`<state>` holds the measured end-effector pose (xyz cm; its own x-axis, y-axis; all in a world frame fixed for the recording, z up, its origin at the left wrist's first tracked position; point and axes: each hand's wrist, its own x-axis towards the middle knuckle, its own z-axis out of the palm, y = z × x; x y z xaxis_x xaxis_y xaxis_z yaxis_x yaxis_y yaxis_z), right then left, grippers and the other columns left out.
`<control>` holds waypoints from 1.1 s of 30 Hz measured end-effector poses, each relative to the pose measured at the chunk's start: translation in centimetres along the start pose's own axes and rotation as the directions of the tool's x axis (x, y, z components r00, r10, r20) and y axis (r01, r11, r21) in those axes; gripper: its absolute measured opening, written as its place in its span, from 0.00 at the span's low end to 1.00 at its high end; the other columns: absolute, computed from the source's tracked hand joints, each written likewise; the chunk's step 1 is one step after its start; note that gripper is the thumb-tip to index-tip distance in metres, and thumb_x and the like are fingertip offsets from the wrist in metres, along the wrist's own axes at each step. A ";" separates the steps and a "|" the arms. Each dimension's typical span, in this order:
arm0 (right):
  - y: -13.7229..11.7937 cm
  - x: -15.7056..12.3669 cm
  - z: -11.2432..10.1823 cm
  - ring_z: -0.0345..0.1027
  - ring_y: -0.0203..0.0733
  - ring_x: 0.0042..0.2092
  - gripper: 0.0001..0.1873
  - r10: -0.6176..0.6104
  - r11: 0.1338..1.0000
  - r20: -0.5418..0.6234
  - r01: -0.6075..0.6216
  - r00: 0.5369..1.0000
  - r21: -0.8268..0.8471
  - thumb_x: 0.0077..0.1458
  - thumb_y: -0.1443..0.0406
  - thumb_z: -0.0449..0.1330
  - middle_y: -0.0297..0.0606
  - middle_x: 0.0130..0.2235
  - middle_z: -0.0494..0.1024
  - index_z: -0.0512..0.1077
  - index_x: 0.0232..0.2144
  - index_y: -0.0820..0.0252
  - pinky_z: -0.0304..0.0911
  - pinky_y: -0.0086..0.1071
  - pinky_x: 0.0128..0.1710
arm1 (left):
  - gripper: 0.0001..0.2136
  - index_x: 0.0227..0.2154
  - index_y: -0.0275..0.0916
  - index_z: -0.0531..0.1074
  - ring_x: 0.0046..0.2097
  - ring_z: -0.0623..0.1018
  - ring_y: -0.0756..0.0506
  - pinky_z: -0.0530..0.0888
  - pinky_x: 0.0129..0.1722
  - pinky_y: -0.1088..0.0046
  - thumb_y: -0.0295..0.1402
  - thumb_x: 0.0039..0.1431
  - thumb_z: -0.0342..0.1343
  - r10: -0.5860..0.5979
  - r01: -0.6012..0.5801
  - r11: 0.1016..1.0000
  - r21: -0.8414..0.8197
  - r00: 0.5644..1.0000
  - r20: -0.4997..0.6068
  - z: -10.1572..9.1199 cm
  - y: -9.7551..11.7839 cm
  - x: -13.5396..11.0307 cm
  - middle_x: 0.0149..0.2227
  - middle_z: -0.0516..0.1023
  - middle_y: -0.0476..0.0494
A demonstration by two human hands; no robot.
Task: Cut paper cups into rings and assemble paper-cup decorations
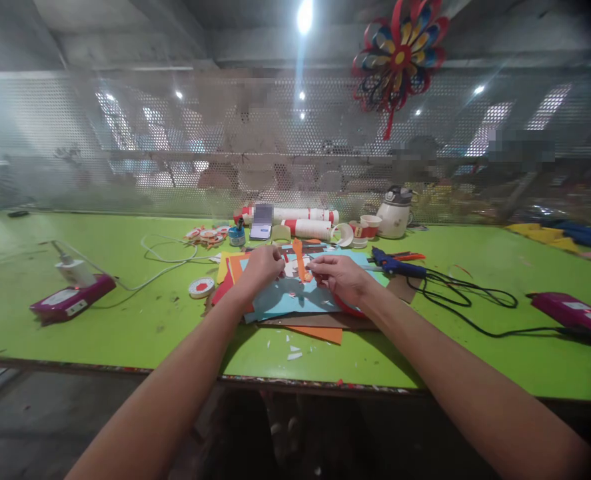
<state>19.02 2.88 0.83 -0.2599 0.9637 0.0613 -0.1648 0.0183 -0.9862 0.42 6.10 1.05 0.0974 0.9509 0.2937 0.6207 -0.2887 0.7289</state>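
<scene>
My left hand (266,268) is curled in a pinch above the light blue sheet (275,304); anything between its fingertips is too small to make out. Across from it, my right hand (342,275) is pinched too, thumb against finger, and what it grips cannot be told. Between the two hands lies an orange cut-out strip (299,257), its lower end close to my right fingertips. Small white and red scraps are scattered around it. Under the blue sheet are more coloured sheets, among them an orange one (325,333) jutting out toward me.
A blue glue gun (400,265) with a black cord lies right of the sheets. Behind stand paper cups (370,225), a white kettle (394,215), a phone (262,223) and a blue jar (236,235). Purple power strips (72,299) sit at both sides; a roll of tape (202,287) is at left.
</scene>
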 end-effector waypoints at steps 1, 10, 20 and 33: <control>0.0 0.0 0.1 0.60 0.31 0.24 0.14 -0.004 1.000 -0.005 0.004 1.000 -0.003 0.32 0.61 0.72 0.32 0.22 0.70 0.73 0.21 0.63 0.52 0.28 0.24 | 0.06 0.17 0.39 0.66 0.18 0.70 0.49 0.65 0.23 0.75 0.22 0.41 0.51 0.000 0.000 1.000 -0.028 1.000 -0.005 0.1 0.2 -0.1 0.15 0.71 0.50; 0.0 -0.1 0.3 0.55 0.30 0.22 0.12 -0.041 0.998 -0.048 0.038 0.998 -0.054 0.33 0.62 0.71 0.31 0.20 0.68 0.74 0.20 0.63 0.48 0.28 0.21 | 0.04 0.19 0.37 0.66 0.21 0.71 0.50 0.68 0.23 0.74 0.22 0.39 0.53 -0.110 0.096 0.931 -0.353 0.994 -0.018 0.5 0.5 -0.9 0.19 0.71 0.49; -0.2 -0.3 0.2 0.56 0.30 0.21 0.12 -0.005 0.998 -0.044 0.002 0.999 -0.068 0.32 0.62 0.71 0.31 0.19 0.68 0.72 0.17 0.62 0.49 0.28 0.21 | 0.05 0.20 0.34 0.67 0.23 0.69 0.54 0.68 0.25 0.77 0.22 0.39 0.57 -0.173 0.222 0.720 -0.658 0.975 0.140 -0.1 0.8 -1.5 0.21 0.69 0.50; -0.6 -0.3 -0.2 0.54 0.29 0.21 0.13 -0.031 0.986 0.007 0.032 0.999 -0.166 0.34 0.59 0.70 0.31 0.19 0.69 0.73 0.20 0.62 0.47 0.29 0.22 | 0.09 0.21 0.32 0.69 0.27 0.74 0.52 0.74 0.30 0.73 0.22 0.39 0.65 -0.182 0.310 0.617 -0.724 0.950 0.252 -0.3 0.2 -1.3 0.25 0.73 0.46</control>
<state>19.42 2.64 1.38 -0.2608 0.9609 0.0933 -0.0127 0.0932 -0.9956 0.18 4.72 0.99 0.1758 0.9844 -0.0094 -0.1501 0.0362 0.9880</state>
